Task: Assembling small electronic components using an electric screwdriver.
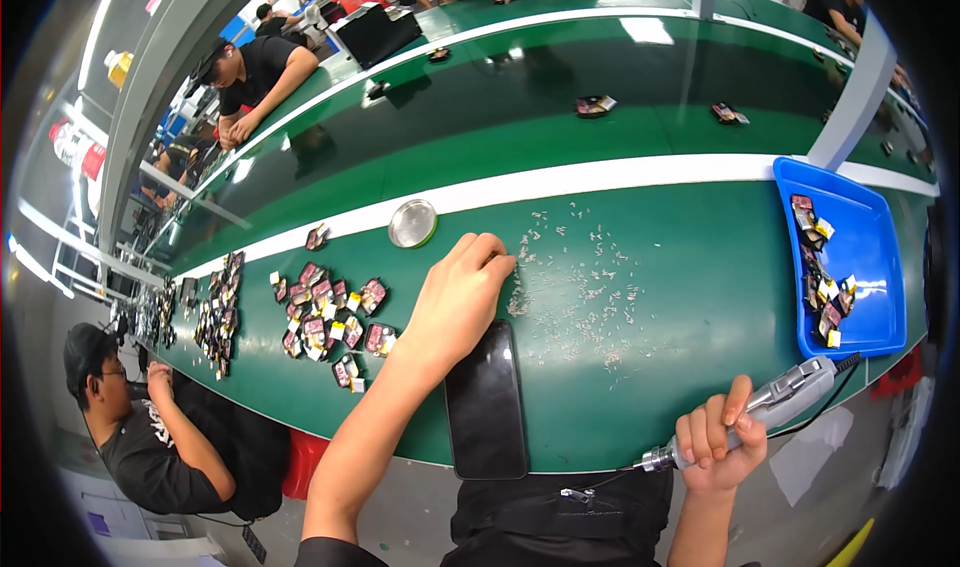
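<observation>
Left hand (pixel 465 292) at scattered tiny pieces (pixel 600 292); right hand (pixel 722 437) closed round a corded screwdriver (pixel 800 391).
Left reaches across the green desk (pixel 720 317), fingers curled at the pieces' left edge; can't tell whether any are pinched. Screwdriver points left. Person (pixel 190 437) seated far left.

The left hand (pixel 460 292) is bare, and so is the left forearm (pixel 375 427), slim at the wrist and broader toward the elbow. A short black sleeve (pixel 335 554) starts near the elbow, plain, with a slightly curved edge. The right hand (pixel 722 437) is bare too, like the right forearm (pixel 703 527) as far as it shows. Black clothing (pixel 550 537) covers the middle of the body, its cloth matte and softly creased. A small silvery zip pull (pixel 577 495) sits near its upper edge; the kind of garment cannot be told.
</observation>
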`<move>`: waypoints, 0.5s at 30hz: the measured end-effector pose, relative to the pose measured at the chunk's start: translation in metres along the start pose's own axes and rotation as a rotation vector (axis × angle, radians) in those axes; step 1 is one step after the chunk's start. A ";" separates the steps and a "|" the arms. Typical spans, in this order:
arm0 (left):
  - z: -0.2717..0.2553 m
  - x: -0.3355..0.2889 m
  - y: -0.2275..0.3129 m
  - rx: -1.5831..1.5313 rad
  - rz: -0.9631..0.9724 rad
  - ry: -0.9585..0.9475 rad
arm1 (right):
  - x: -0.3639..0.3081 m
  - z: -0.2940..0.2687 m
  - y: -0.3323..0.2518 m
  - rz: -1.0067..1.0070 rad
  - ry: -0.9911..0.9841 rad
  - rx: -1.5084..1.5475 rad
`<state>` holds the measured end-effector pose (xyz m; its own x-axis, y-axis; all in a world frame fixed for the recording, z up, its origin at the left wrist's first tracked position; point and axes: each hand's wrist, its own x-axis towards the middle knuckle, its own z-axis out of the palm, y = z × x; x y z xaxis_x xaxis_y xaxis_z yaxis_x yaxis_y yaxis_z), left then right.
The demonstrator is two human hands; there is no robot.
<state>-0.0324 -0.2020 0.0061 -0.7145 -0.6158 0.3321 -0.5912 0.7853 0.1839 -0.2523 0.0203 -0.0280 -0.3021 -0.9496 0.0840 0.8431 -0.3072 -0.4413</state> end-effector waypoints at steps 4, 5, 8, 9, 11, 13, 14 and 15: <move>0.003 0.005 -0.001 0.124 0.102 -0.003 | 0.000 -0.002 -0.002 0.027 -0.004 0.035; 0.003 0.006 -0.001 0.145 0.143 -0.003 | -0.001 -0.003 -0.003 0.026 0.001 0.038; 0.004 0.010 -0.004 0.152 0.170 -0.031 | -0.001 -0.004 -0.004 0.034 -0.003 0.033; 0.004 0.012 -0.004 0.150 0.174 -0.033 | -0.001 -0.004 -0.004 0.040 -0.008 0.035; 0.001 0.014 -0.004 -0.021 0.111 0.056 | -0.001 -0.003 -0.005 0.045 -0.010 0.035; 0.001 0.009 -0.005 -0.095 0.045 0.082 | -0.001 -0.002 -0.005 0.049 -0.019 0.040; 0.001 0.006 -0.006 -0.165 -0.025 0.109 | -0.001 -0.002 -0.005 0.048 -0.015 0.036; -0.001 0.003 -0.006 -0.175 -0.022 0.130 | -0.001 -0.002 -0.005 0.048 -0.025 0.033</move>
<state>-0.0311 -0.2084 0.0071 -0.6413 -0.6283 0.4404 -0.5241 0.7779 0.3467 -0.2569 0.0230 -0.0276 -0.2505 -0.9643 0.0858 0.8708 -0.2632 -0.4153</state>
